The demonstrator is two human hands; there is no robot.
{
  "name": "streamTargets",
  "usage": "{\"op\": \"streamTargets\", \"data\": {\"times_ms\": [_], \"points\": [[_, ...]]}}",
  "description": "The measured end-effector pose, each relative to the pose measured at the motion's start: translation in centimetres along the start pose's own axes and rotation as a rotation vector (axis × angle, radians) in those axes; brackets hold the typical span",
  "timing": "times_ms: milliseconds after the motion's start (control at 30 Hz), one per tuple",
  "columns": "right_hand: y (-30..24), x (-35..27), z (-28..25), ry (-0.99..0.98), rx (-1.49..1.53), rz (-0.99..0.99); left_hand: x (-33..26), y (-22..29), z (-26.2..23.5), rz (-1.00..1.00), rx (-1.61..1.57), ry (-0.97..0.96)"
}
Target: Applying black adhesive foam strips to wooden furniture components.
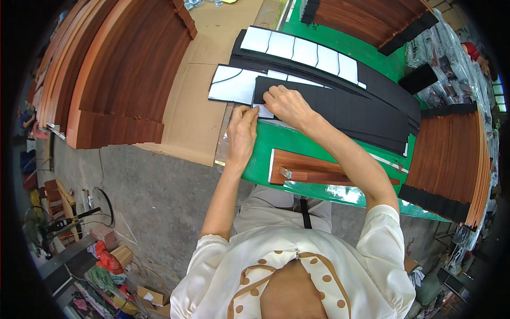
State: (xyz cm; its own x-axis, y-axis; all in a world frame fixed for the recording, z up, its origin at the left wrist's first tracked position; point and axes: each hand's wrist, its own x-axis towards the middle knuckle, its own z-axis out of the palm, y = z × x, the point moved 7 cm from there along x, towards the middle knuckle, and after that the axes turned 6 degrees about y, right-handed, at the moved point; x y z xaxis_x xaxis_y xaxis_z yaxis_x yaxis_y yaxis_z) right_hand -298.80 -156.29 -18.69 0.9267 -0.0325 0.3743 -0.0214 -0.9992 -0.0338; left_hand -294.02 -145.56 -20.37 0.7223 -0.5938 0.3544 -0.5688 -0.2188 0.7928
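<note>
Long flat black strips [340, 109] lie overlapped on a green tabletop, some showing white faces [297, 50]. My right hand [289, 108] is closed in a pinch at the left end of one black strip. My left hand [243, 134] has thumb and fingers pressed together at that strip's near left corner, by a small white piece [263, 111]. Fingers hide exactly what each hand grips. Just left of them lies a white-faced strip [234, 84]. A reddish-brown wooden board [308, 164] lies near the table's front edge, under my right forearm.
Tall stacks of reddish-brown boards [125, 74] stand on cardboard [186, 117] at the left. More black-ended board stacks stand at the right [446, 159] and back right [366, 21]. Plastic-wrapped bundles [441, 58] lie beyond. A fan [69, 220] stands at lower left.
</note>
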Motion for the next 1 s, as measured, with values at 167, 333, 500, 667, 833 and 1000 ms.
{"op": "streamTargets", "data": {"times_ms": [167,333,500,667,833,1000], "points": [[-1.1,0.4,0.5,-0.045,-0.125,-0.149,0.1,0.4,0.0,0.062,0.035,0.009],[0.1,0.7,-0.3,0.044,-0.044,-0.107,0.0,0.3,0.2,0.078,0.066,0.008],[5.6,-1.2,-0.8,-0.044,0.806,0.791,0.3,-0.3,-0.4,0.062,0.002,-0.016],[0.6,-4.1,-10.3,0.323,0.485,0.363,0.1,4.8,-3.7,-0.133,-0.283,0.031],[-4.9,-8.3,-16.2,0.470,0.110,0.032,-2.9,9.4,-2.8,-0.249,-0.564,-0.233],[-5.7,-13.7,-17.6,0.396,0.281,0.196,-6.6,12.3,-2.2,-0.250,-0.558,-0.360]]}}
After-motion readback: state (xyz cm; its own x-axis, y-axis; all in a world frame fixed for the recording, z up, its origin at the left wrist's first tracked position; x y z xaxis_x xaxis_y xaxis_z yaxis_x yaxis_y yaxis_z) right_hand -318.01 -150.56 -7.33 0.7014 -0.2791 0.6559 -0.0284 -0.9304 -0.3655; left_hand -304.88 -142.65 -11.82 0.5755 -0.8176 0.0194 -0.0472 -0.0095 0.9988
